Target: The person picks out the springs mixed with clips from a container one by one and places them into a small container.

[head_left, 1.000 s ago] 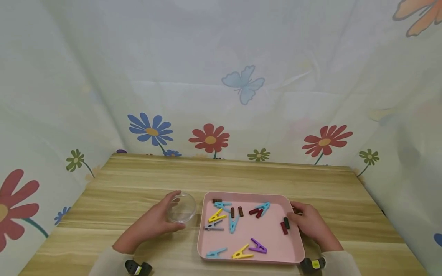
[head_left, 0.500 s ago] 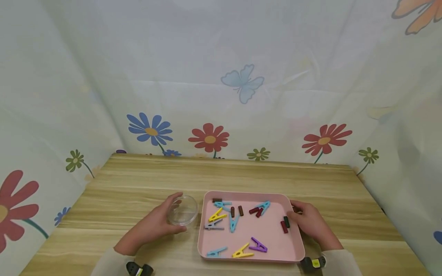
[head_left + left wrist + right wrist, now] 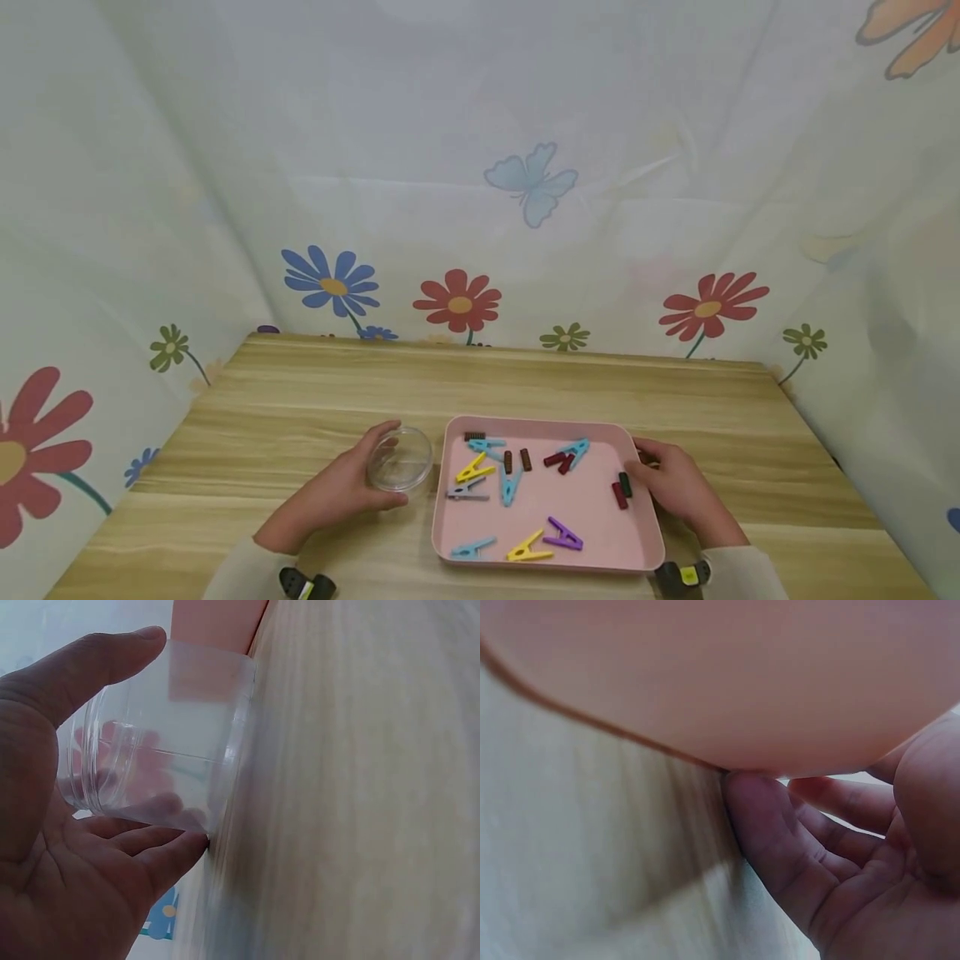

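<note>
In the head view my left hand [image 3: 337, 492] holds a clear plastic jar [image 3: 401, 461], thumb on the near side and fingers round the far side. The left wrist view shows the transparent jar [image 3: 187, 742] with its base at the wood surface and a ridged neck toward the palm. My right hand [image 3: 684, 492] grips the right rim of a pink tray [image 3: 592, 529]; its thumb lies over the edge. From the right wrist, the fingers [image 3: 757, 806] press the outside of the tray wall [image 3: 727, 697] low down.
Inside the tray lie light blue clips [image 3: 510, 487], yellow clips [image 3: 528, 547], a grey clip [image 3: 467, 490] and a purple clip [image 3: 562, 535]. Brown ribbed cylinders [image 3: 526, 460], dark red ones [image 3: 619, 496] and a green one [image 3: 626, 484] lie among them. A flowered curtain [image 3: 375, 208] backs the wooden table [image 3: 510, 379].
My left hand and the jar have shifted slightly right and toward me, a little closer to the tray. The right hand stays at the tray's rim.
</note>
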The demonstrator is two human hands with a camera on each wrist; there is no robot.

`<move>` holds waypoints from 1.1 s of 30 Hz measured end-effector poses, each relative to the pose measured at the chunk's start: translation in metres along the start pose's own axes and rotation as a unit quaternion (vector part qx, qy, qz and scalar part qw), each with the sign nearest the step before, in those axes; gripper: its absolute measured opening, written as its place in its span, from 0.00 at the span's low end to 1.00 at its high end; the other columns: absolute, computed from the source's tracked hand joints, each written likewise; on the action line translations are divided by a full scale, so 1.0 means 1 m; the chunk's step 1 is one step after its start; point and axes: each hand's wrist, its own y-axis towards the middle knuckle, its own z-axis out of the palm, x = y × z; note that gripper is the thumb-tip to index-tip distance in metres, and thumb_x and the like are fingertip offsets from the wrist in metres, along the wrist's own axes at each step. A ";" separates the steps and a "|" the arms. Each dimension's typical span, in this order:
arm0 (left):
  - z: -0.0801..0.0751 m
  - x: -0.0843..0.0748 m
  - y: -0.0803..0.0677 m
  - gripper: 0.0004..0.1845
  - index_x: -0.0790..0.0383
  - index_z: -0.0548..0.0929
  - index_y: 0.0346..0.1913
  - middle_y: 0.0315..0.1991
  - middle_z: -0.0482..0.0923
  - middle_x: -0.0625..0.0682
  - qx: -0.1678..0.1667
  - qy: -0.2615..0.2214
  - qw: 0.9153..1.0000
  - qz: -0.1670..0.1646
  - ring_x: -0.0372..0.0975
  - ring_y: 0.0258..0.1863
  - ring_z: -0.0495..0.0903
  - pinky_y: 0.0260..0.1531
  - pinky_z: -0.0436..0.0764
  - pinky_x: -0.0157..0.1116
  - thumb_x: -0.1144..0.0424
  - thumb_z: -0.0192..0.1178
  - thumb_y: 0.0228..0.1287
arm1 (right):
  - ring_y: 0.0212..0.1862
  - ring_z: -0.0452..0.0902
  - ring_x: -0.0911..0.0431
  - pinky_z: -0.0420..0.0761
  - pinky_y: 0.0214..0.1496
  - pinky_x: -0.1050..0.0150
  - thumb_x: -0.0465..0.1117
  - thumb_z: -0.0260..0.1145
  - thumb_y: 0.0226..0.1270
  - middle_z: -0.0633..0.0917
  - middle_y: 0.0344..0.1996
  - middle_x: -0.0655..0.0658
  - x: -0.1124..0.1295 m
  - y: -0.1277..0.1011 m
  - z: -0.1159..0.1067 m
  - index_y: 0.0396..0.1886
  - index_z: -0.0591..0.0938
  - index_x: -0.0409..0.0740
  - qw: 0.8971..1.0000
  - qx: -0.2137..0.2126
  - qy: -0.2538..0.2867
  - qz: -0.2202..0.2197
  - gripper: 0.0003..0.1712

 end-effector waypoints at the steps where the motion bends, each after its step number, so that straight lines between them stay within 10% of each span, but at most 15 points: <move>1: 0.000 0.000 0.000 0.56 0.55 0.53 0.74 0.68 0.67 0.66 0.000 0.000 1.000 0.000 0.56 0.68 0.67 0.64 0.68 0.54 0.50 0.77 0.45 | 0.45 0.80 0.52 0.83 0.42 0.59 0.41 0.63 0.67 0.85 0.45 0.41 0.000 0.000 0.000 0.64 0.74 0.35 1.000 -0.001 -0.001 -0.001 0.27; 33: 0.005 0.005 0.002 0.50 0.52 0.61 0.66 0.68 0.70 0.56 -0.017 -0.056 0.998 -0.032 0.52 0.70 0.65 0.69 0.60 0.55 0.47 0.78 0.41 | 0.40 0.79 0.53 0.81 0.36 0.61 0.46 0.64 0.67 0.84 0.45 0.39 0.013 -0.003 -0.012 0.62 0.74 0.35 0.999 -0.019 -0.045 -0.001 0.29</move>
